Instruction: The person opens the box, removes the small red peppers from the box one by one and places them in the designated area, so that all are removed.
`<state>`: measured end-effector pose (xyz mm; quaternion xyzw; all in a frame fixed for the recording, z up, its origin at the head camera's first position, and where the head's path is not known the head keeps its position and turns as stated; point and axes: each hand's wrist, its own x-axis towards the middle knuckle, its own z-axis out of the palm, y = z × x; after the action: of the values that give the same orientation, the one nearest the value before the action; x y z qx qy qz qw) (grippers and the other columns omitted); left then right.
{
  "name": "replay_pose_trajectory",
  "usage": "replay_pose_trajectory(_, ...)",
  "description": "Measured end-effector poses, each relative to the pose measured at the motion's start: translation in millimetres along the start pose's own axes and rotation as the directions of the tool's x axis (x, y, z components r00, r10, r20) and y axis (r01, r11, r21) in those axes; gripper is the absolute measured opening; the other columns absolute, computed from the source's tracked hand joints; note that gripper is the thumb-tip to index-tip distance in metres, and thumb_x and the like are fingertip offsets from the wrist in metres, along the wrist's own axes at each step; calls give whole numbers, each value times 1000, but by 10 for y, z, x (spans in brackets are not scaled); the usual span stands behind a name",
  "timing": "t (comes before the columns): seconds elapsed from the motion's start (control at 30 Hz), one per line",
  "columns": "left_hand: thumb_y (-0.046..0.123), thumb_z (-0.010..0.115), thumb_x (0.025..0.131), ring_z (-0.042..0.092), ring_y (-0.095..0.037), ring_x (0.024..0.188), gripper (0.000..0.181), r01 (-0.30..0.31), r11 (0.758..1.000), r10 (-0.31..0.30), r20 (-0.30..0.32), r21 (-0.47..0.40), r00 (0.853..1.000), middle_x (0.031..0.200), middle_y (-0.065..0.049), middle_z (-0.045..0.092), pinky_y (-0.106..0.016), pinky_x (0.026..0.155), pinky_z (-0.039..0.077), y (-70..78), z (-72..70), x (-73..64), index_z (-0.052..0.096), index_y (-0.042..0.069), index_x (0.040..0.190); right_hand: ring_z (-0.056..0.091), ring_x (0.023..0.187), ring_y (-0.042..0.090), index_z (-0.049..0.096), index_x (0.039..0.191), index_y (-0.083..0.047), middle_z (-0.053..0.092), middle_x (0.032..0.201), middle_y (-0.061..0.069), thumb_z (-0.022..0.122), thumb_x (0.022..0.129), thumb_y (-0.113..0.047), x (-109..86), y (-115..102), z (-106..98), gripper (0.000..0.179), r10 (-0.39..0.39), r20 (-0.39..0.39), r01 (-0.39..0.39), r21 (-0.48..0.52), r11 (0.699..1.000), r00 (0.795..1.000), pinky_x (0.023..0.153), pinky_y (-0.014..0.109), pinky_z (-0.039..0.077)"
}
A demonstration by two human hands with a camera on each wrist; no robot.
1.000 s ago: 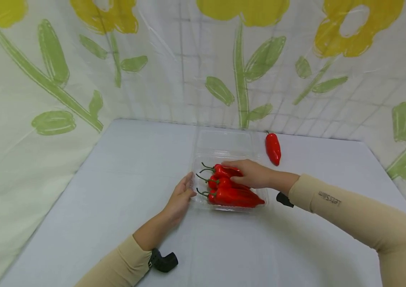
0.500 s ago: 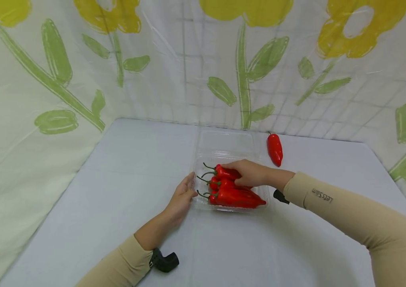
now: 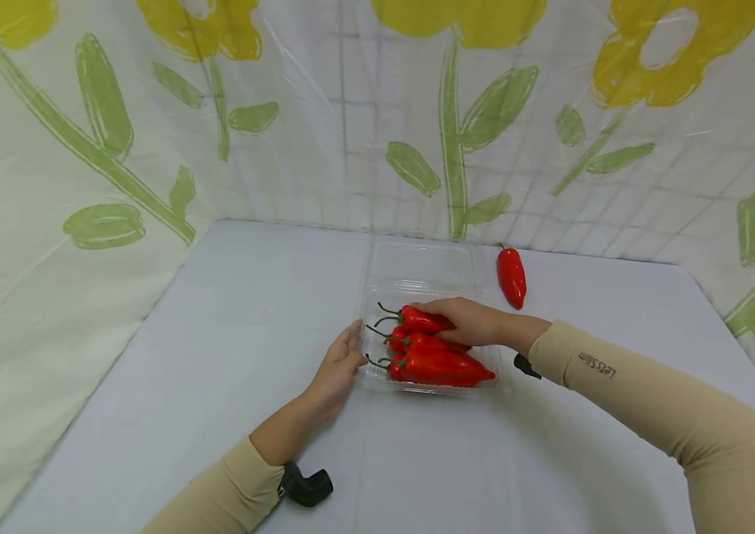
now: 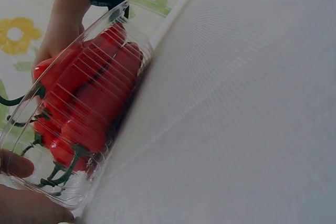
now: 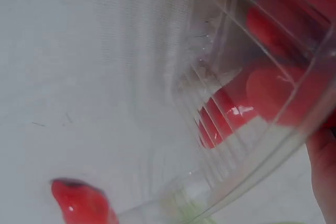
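Several red peppers with green stems lie side by side in a clear plastic container (image 3: pixel 377 382). My right hand (image 3: pixel 474 320) reaches over it from the right and grips the rearmost red pepper (image 3: pixel 423 320), partly covering it. The front red pepper (image 3: pixel 447 367) lies along the near wall, its stem to the left. My left hand (image 3: pixel 334 371) holds the container's left end. In the left wrist view its fingertips (image 4: pixel 31 205) are at the plastic wall. The right wrist view shows peppers through the ribbed wall; the right hand is mostly hidden there.
The container's open lid (image 3: pixel 423 263) lies flat behind it. One loose red pepper (image 3: pixel 511 278) rests on the white table (image 3: pixel 251 297), back right of the container. A flower-printed curtain (image 3: pixel 311 133) hangs along the table's back edge.
The peppers beneath my right hand have shifted slightly among themselves, and the hand stays over the rear one. My left hand keeps its place at the container. The head view has turned a little.
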<state>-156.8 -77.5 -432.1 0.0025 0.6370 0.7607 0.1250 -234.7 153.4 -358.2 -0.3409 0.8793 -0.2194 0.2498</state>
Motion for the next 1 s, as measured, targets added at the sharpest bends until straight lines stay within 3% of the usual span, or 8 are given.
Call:
replay_pose_trajectory(0.37,-11,31,82,-1,-29,145,68,9,1000,-9,-1,6,1000,157,-17,5,-44,118,5,-5,1,2,10,-5,147,47,112,17,31,147,-19,49,136,3,58,89,-11,-8,102,56,64,-31,-6,31,-19,999,999,90,29,51)
replay_pose_trajectory(0.57,-10,31,83,2,-29,145,67,12,1000,-12,-3,7,1000,157,-17,6,-44,117,8,2,12,4,11,-5,147,52,97,17,31,146,-18,55,124,4,58,90,-14,-30,83,17,63,-61,-34,61,-10,998,998,71,23,54)
replay_pose_trajectory(0.63,-10,30,83,1,-29,145,67,8,1000,-8,-4,9,1000,157,-17,6,-44,118,7,4,12,5,11,-5,147,52,97,18,30,147,-17,54,125,6,57,90,-14,-42,73,-2,63,-72,-48,72,-3,997,996,71,24,54)
replay_pose_trajectory(0.8,-10,31,82,1,-28,145,67,-5,1000,5,-5,5,1000,157,-17,6,-44,118,7,1,5,4,10,-6,146,48,113,21,27,148,-18,50,136,8,55,92,-14,-74,71,-24,63,-79,-81,82,34,996,994,88,30,52)
replay_pose_trajectory(1.0,-11,30,81,2,-29,145,68,-12,1000,12,-7,1,1000,157,-17,7,-45,118,7,-4,6,-2,11,-6,146,49,118,24,34,145,-17,51,136,9,52,93,-14,-128,95,-10,55,-88,-129,100,89,991,988,93,38,50)
